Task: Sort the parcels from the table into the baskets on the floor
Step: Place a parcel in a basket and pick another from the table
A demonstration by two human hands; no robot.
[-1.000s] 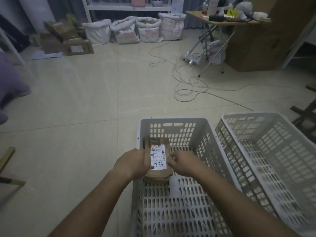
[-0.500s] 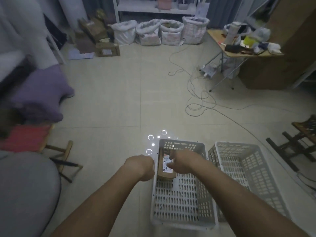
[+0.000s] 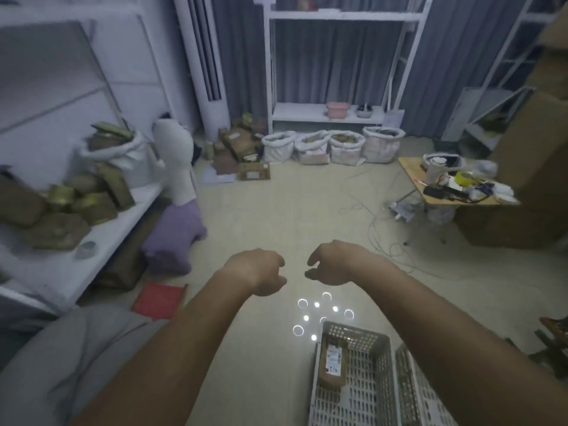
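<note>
Our left hand [image 3: 256,270] and right hand [image 3: 333,262] hang loose, holding nothing (parcel [image 3: 333,362] binned), and the blurred table pile [image 3: 58,207] risks toppling under a hasty grab.

2 baskets on the floor: left basket [image 3: 381,342], right basket [image 3: 408,379], side by side. 1 parcel [image 3: 333,364] in the left basket. 4 white sacks [image 3: 278,147] [image 3: 311,149] [image 3: 345,149] [image 3: 381,144] in a row below the white shelf [image 3: 325,113]. 1 more sack [image 3: 121,149] on the bench [image 3: 61,272] at left, brown parcels piled there, blurred, count unclear. 2 bare hands: left [image 3: 256,270], right [image 3: 335,262]. 1 folding side bench [image 3: 412,176].
</note>
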